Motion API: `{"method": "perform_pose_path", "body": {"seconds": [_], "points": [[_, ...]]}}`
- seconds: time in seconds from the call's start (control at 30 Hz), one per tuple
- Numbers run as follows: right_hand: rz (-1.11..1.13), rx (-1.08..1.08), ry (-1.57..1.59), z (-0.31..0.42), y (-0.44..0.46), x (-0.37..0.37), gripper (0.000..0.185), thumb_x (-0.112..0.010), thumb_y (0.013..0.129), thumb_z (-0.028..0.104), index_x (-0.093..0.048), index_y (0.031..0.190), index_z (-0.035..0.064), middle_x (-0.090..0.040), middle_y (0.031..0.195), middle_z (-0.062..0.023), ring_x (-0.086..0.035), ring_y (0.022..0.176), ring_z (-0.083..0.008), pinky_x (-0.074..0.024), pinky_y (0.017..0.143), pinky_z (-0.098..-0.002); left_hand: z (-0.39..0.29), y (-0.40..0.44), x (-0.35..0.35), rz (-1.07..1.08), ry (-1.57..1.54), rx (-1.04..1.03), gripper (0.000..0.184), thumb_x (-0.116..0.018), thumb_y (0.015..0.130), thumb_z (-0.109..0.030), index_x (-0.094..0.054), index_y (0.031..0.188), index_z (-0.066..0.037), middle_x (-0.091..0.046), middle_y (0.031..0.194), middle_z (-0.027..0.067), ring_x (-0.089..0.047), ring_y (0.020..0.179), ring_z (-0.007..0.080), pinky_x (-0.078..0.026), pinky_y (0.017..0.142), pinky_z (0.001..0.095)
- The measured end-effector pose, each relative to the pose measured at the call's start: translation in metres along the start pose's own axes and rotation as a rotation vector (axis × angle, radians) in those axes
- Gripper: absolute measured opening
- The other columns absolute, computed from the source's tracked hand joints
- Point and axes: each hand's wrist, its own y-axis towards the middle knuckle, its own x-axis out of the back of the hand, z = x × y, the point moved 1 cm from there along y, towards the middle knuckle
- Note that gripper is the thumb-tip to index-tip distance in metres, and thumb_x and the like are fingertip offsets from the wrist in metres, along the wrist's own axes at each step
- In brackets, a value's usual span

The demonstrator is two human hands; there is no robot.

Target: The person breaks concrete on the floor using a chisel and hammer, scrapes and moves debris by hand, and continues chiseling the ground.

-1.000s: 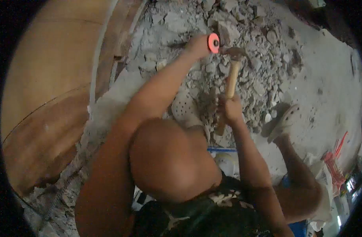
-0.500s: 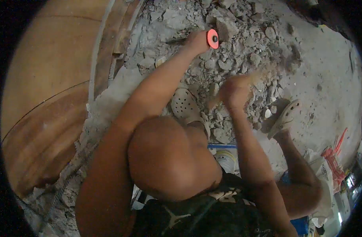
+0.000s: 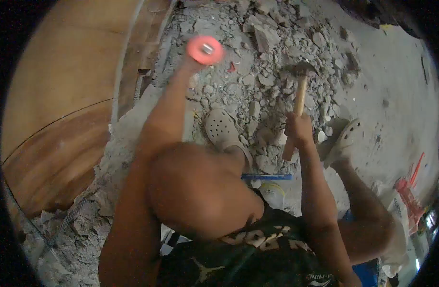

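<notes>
My left hand [image 3: 192, 66], at the upper left of the rubble, is closed round a chisel [image 3: 199, 49]. Its round red guard and metal striking end face up at me, slightly blurred, while the blade is hidden below the hand. My right hand [image 3: 300, 128] grips the wooden handle of a hammer [image 3: 301, 95] near its lower part. The dark hammer head points away from me above the broken concrete [image 3: 269, 79]. The two tools are apart. Below the hammer's handle end lie grey lumps of rubble.
Beige clogs [image 3: 221, 126] are on my feet at both sides of the rubble. A curved wooden panel [image 3: 61, 95] stands at the left. A blue-edged object [image 3: 267, 177] lies below me. Red plastic [image 3: 410, 201] and a pale sack [image 3: 396, 234] lie at the lower right.
My left hand has moved left with the chisel and turned its guard up. My right hand, blurred before, has drawn to the right and the hammer now shows plainly.
</notes>
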Motion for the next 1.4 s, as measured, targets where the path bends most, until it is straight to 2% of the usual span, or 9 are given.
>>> {"method": "perform_pose_path", "body": {"seconds": [0.13,0.17,0.23,0.37,0.5,0.7,1.03,1.23,1.4], "points": [[0.063,0.023,0.033,0.014,-0.021,-0.011,0.018,-0.061,0.086,0.019,-0.055,0.081,0.002,-0.05,0.058,-0.0024,-0.05,0.046,-0.0139,-0.0404,0.041,-0.0304,-0.102,0.046,0.068,-0.206,0.138,0.596,0.032,-0.075,0.076,-0.035,-0.065,0.092,-0.009,-0.067,0.087,0.0031,-0.065,0.081,0.0155,-0.052,0.071,0.0343],[0.072,0.034,0.032,0.01,-0.015,-0.011,0.018,-0.061,0.086,0.019,-0.055,0.081,0.002,-0.05,0.058,-0.0024,-0.05,0.046,-0.0139,-0.0404,0.041,-0.0304,-0.107,0.055,0.068,-0.217,0.144,0.589,0.032,-0.075,0.076,-0.035,-0.065,0.092,-0.009,-0.067,0.087,0.0031,-0.065,0.081,0.0155,-0.052,0.071,0.0343],[0.028,0.02,-0.118,0.016,-0.019,-0.015,0.02,-0.062,0.086,0.019,-0.054,0.079,0.002,-0.05,0.058,-0.0023,-0.05,0.045,-0.0137,-0.0406,0.04,-0.0306,-0.129,0.073,0.057,-0.446,0.753,-0.215,0.031,-0.071,0.079,-0.037,-0.065,0.091,-0.009,-0.066,0.079,0.0035,-0.065,0.07,0.0137,-0.051,0.066,0.0318],[0.045,-0.022,-0.248,0.017,-0.024,-0.007,0.02,-0.062,0.085,0.019,-0.054,0.078,0.0026,-0.05,0.058,-0.0021,-0.051,0.045,-0.0133,-0.0411,0.04,-0.0299,-0.118,0.08,0.084,-0.211,0.2,0.609,0.037,-0.065,0.088,-0.04,-0.06,0.106,-0.008,-0.062,0.103,0.0052,-0.06,0.083,0.0155,-0.051,0.069,0.0323],[0.031,-0.053,-0.148,0.012,-0.008,-0.004,0.018,-0.063,0.084,0.017,-0.053,0.077,0.0037,-0.047,0.056,-0.0002,-0.048,0.043,-0.0119,-0.0402,0.039,-0.0291,0.004,0.057,0.118,-0.309,0.702,-0.016,0.035,-0.064,0.09,-0.039,-0.058,0.111,-0.011,-0.06,0.106,0.0004,-0.058,0.084,0.0149,-0.051,0.07,0.0327],[-0.007,0.02,-0.169,0.003,-0.003,-0.001,0.022,-0.064,0.086,0.018,-0.051,0.075,0.0052,-0.046,0.055,0.0007,-0.046,0.042,-0.0107,-0.0388,0.038,-0.0288,0.02,0.018,0.055,-0.58,0.058,0.54,0.019,-0.069,0.084,-0.025,-0.066,0.088,-0.007,-0.068,0.079,0.0028,-0.063,0.078,0.0161,-0.049,0.071,0.0363],[0.137,0.335,-0.222,0.114,-0.076,-0.056,0.035,-0.064,0.091,0.037,-0.052,0.08,0.0065,-0.051,0.058,-0.0004,-0.05,0.048,-0.0097,-0.0418,0.044,-0.0255,-0.048,0.022,0.056,-0.46,0.702,0.39,0.036,-0.057,0.093,-0.042,-0.062,0.095,-0.007,-0.064,0.089,0.0029,-0.06,0.081,0.0121,-0.049,0.073,0.0323],[0.236,0.498,-0.185,0.169,-0.124,-0.102,0.026,-0.062,0.093,0.028,-0.053,0.09,0.0038,-0.051,0.061,-0.0008,-0.048,0.048,-0.009,-0.0407,0.046,-0.0249,-0.027,0.037,0.046,-0.637,0.241,-0.115,0.033,-0.071,0.077,-0.021,-0.062,0.105,-0.008,-0.066,0.103,0.0096,-0.064,0.095,0.0252,-0.051,0.083,0.0365],[0.587,0.9,0.336,0.199,-0.131,-0.121,0.048,-0.05,0.093,0.051,-0.049,0.106,0.0048,-0.054,0.089,-0.0082,-0.051,0.07,-0.0156,-0.0427,0.056,-0.0299,-0.077,0.042,-0.003,-0.574,0.169,0.116,0.045,-0.08,0.07,-0.026,-0.063,0.109,-0.011,-0.067,0.108,0.0093,-0.064,0.101,0.0241,-0.053,0.084,0.0362]]}}
